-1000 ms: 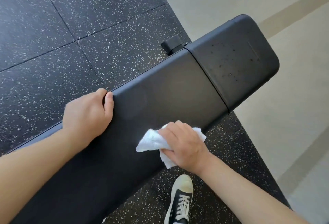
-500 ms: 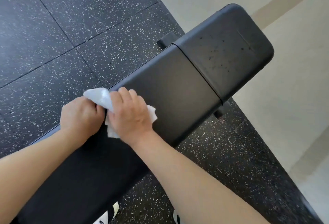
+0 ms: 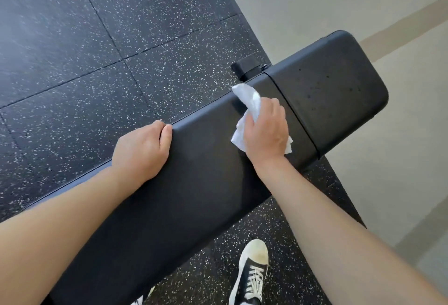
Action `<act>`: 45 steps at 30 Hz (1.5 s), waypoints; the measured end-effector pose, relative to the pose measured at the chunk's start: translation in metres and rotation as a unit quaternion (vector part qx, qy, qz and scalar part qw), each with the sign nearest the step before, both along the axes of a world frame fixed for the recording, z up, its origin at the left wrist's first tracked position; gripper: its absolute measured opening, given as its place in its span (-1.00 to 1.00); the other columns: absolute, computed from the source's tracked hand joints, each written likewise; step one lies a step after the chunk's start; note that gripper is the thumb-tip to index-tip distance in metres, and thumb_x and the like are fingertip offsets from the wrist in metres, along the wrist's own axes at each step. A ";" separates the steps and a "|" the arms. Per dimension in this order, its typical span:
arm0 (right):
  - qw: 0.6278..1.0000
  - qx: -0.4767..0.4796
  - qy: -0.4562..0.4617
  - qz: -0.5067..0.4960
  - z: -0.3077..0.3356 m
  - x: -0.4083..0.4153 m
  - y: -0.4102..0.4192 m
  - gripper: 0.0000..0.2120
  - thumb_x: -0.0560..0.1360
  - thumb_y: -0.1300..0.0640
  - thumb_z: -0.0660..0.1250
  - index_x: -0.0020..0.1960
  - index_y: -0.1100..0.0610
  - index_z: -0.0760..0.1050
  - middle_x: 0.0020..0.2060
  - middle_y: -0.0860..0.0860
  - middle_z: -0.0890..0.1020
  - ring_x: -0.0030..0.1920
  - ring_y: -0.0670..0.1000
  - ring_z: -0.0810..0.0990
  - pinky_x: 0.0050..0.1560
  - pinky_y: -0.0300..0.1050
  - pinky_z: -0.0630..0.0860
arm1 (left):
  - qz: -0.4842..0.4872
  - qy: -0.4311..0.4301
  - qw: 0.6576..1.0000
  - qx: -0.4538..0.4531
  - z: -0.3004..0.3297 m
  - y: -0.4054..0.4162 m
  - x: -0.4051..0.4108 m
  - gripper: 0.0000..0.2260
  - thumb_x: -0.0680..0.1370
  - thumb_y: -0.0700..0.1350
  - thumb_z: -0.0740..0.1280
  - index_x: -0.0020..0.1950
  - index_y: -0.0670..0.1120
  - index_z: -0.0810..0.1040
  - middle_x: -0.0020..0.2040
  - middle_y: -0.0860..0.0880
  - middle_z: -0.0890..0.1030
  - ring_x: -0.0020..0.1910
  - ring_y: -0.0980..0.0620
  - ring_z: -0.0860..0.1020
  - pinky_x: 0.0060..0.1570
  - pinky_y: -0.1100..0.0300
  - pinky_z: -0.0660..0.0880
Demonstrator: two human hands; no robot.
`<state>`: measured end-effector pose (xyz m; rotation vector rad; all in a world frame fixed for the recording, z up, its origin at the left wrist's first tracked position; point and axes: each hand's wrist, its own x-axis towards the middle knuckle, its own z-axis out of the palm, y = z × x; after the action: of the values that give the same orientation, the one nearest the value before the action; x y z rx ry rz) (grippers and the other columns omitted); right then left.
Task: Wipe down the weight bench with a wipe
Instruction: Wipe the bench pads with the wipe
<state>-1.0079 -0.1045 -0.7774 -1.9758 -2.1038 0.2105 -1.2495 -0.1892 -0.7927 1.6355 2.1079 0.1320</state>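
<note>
The black padded weight bench (image 3: 198, 183) runs diagonally from lower left to upper right, with a separate seat pad (image 3: 334, 91) past a seam at its far end. My right hand (image 3: 266, 132) presses a crumpled white wipe (image 3: 249, 103) flat on the long pad, just short of the seam and near the far edge. Part of the wipe sticks out above and below my fingers. My left hand (image 3: 143, 152) curls over the bench's far edge, fingers hidden on the far side.
Dark speckled rubber floor tiles (image 3: 97, 62) surround the bench, ending at a pale smooth floor (image 3: 400, 183) on the right. A black bench foot (image 3: 244, 67) pokes out beside the seam. My black-and-white sneaker (image 3: 252, 278) stands below the bench's near edge.
My right hand slid the wipe from the near edge across to my left hand, then right along the pad to the seam. My left hand kept its grip on the far edge.
</note>
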 end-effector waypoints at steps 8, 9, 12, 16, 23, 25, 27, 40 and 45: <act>0.960 0.001 0.044 0.278 -0.007 -0.176 -0.095 -0.84 0.45 0.12 0.42 -0.01 0.12 0.52 -0.10 0.04 0.54 -0.12 0.11 0.49 -0.19 -0.03 0.38 | 0.092 0.015 0.992 -0.091 0.014 -0.093 -0.089 -0.54 0.66 0.25 -0.09 -0.12 0.03 0.47 -0.21 0.00 0.54 -0.10 -0.24 0.57 -0.17 -0.04 0.40; 0.948 0.003 0.053 0.314 -0.006 -0.176 -0.096 -0.86 0.45 0.13 0.42 -0.03 0.13 0.53 -0.12 0.05 0.55 -0.14 0.12 0.50 -0.19 -0.01 0.41 | 0.094 0.032 0.992 -0.075 0.017 -0.107 -0.094 -0.54 0.64 0.25 -0.10 -0.16 0.02 0.42 -0.23 0.01 0.53 -0.12 -0.24 0.57 -0.20 -0.04 0.39; 0.919 0.028 0.058 0.389 -0.004 -0.137 -0.071 -0.86 0.47 0.14 0.40 -0.04 0.20 0.57 -0.17 0.11 0.56 -0.18 0.18 0.52 -0.23 0.08 0.46 | 0.094 0.070 0.992 -0.034 0.009 -0.118 -0.094 -0.60 0.65 0.16 -0.05 -0.19 -0.03 0.38 -0.21 -0.07 0.58 -0.13 -0.26 0.58 -0.22 -0.05 0.38; 0.970 0.032 0.012 0.241 -0.007 -0.042 0.012 -0.74 0.57 0.09 0.30 0.07 0.31 0.54 -0.07 0.23 0.56 -0.08 0.28 0.54 -0.11 0.15 0.44 | 0.116 0.117 0.986 -0.001 0.000 -0.119 -0.089 -0.64 0.65 0.11 0.02 -0.18 -0.04 0.45 -0.23 -0.10 0.59 -0.19 -0.29 0.58 -0.26 0.00 0.31; 0.996 -0.014 -0.019 0.084 0.000 -0.074 -0.001 -0.79 0.56 0.10 0.26 0.05 0.25 0.48 -0.01 0.19 0.54 -0.04 0.25 0.50 -0.06 0.17 0.44 | 0.128 0.100 0.987 0.015 0.005 -0.117 -0.088 -0.68 0.63 0.06 0.09 -0.20 -0.05 0.48 -0.27 -0.09 0.59 -0.25 -0.28 0.57 -0.27 0.03 0.26; 0.985 -0.030 -0.008 0.172 0.002 -0.127 -0.050 -0.82 0.49 0.08 0.35 -0.04 0.20 0.51 -0.10 0.14 0.55 -0.12 0.21 0.50 -0.15 0.14 0.43 | 0.126 0.087 0.988 -0.011 0.006 -0.117 -0.091 -0.68 0.65 0.04 0.07 -0.16 -0.05 0.50 -0.24 -0.09 0.59 -0.21 -0.28 0.57 -0.25 -0.01 0.32; 0.963 -0.029 0.006 0.267 0.002 -0.180 -0.094 -0.79 0.40 0.01 0.42 -0.10 0.14 0.54 -0.17 0.09 0.55 -0.18 0.18 0.51 -0.21 0.07 0.37 | 0.125 0.048 0.990 -0.037 0.006 -0.117 -0.097 -0.67 0.67 0.02 0.04 -0.18 -0.03 0.46 -0.23 -0.09 0.57 -0.18 -0.29 0.57 -0.24 -0.04 0.37; 0.970 -0.087 -0.108 0.198 0.005 -0.115 0.015 -0.66 0.58 -0.05 0.38 -0.21 0.18 0.43 -0.22 0.15 0.50 -0.15 0.25 0.51 -0.20 0.02 0.27 | 0.260 -0.089 0.961 -0.021 -0.001 -0.176 -0.145 -0.71 0.63 0.11 0.07 -0.08 0.02 0.51 -0.17 0.03 0.59 -0.14 -0.19 0.57 -0.19 0.01 0.42; 0.954 -0.127 -0.195 0.191 0.000 -0.173 -0.007 -0.54 0.59 -0.16 0.22 -0.27 0.19 0.49 -0.23 0.13 0.52 -0.16 0.24 0.52 -0.24 0.05 0.35 | 0.289 -0.139 0.946 -0.042 -0.003 -0.182 -0.149 -0.74 0.70 0.00 0.10 0.09 0.00 0.57 0.01 0.00 0.66 -0.02 -0.18 0.60 -0.07 -0.01 0.43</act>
<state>-1.1813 -0.1117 -0.7778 -1.8378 -2.8396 0.1775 -1.3985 -0.3716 -0.7958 0.8477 2.2610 0.4261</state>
